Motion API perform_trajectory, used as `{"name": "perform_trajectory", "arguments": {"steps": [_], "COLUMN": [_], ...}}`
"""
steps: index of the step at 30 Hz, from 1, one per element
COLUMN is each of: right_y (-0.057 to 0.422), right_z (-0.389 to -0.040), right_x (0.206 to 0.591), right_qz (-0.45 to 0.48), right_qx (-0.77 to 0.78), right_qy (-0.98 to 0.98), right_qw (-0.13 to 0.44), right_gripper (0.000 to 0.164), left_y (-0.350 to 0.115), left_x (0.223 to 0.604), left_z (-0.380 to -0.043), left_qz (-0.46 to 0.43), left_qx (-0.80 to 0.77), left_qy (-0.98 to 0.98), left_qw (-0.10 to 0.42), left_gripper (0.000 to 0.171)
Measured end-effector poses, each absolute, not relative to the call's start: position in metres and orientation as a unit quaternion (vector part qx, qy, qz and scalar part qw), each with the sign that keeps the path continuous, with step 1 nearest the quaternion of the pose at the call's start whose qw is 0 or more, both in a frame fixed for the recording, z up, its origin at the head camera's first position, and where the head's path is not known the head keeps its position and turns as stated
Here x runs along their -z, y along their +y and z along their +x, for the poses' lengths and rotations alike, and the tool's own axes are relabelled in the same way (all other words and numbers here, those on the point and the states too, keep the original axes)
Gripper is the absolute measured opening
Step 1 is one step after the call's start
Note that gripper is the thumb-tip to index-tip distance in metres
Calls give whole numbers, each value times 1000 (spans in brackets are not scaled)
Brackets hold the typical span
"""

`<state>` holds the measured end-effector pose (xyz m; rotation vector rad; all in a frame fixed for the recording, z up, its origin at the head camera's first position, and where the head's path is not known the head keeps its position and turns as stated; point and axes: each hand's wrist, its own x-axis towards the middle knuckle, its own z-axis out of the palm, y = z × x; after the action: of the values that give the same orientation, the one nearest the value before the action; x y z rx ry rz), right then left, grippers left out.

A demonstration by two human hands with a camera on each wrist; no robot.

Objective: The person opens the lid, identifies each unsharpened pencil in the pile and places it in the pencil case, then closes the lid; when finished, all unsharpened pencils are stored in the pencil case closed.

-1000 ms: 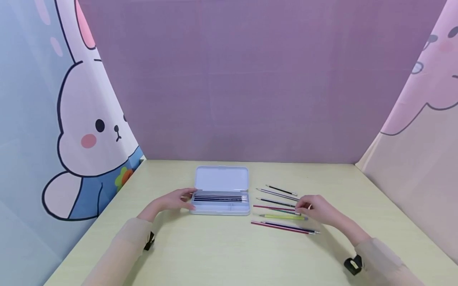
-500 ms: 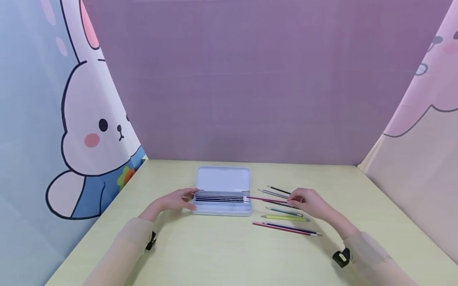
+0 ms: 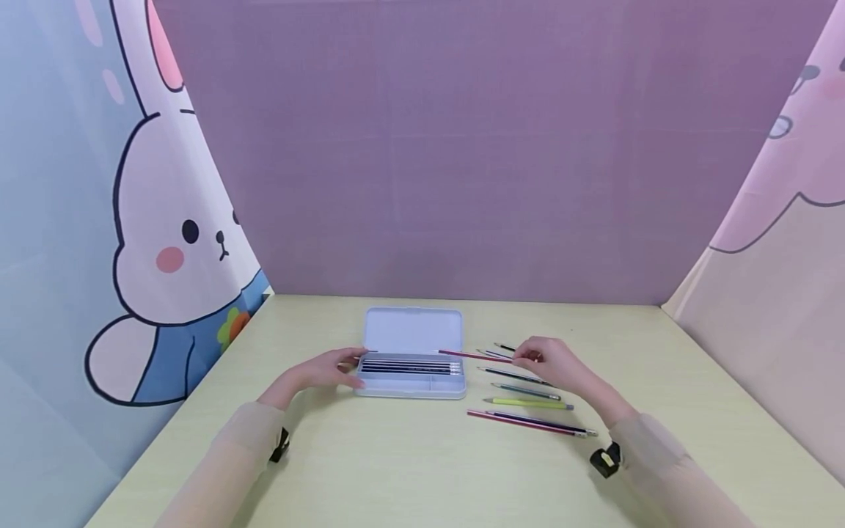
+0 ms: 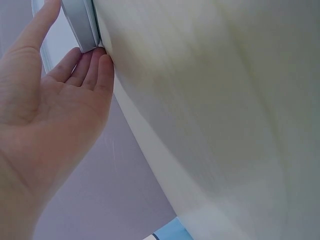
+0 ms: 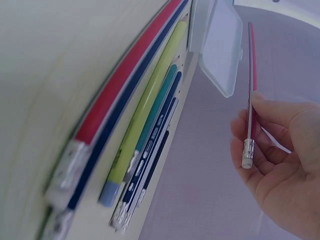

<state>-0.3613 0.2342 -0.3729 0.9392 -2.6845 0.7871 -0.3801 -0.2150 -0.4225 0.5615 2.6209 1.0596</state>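
Note:
A pale blue pencil case [image 3: 389,383] lies on the table with its lid [image 3: 412,330] up. Several dark striped pencils [image 3: 409,367] fill its back compartment. My left hand [image 3: 323,369] holds the left end of the case; in the left wrist view, thumb and fingertips meet its sides. Between thumb and fingers, my right hand [image 3: 553,361] pinches a red pencil [image 3: 470,355] near its eraser end. The red pencil is raised, its far end above the case's back right corner. In the right wrist view, its white eraser [image 5: 247,162] points back toward the palm.
Right of the case lie a teal pencil [image 3: 528,391], a yellow-green pencil [image 3: 528,402], a second red pencil [image 3: 518,420] beside a dark blue one [image 3: 544,421], and several dark pencils partly behind my right hand. A purple cloth [image 3: 422,161] hangs behind the table.
My right hand has picked the red pencil up from the row and carried it left and back toward the case. The left hand stays at the case's left end.

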Motion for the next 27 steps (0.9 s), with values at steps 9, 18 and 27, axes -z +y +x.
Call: {"name": "perform_trajectory", "arguments": {"steps": [9, 18, 27], "right_y": [214, 193, 172], "right_z": [-371, -386, -394], "right_x": [371, 371, 369], "right_qz": [323, 321, 323], "right_qx": [-275, -281, -280], "right_qy": [-901, -899, -901], "right_qw": [91, 93, 73], "right_gripper": [6, 5, 8], "left_y": [-212, -209, -206], "left_x": [420, 418, 419], "left_z": [-379, -378, -379], "left_qz": [183, 179, 169], "left_qx": [-361, -355, -358], "left_qy": [906, 910, 910], "left_qw": [127, 121, 123], "left_gripper": [80, 80, 79]}}
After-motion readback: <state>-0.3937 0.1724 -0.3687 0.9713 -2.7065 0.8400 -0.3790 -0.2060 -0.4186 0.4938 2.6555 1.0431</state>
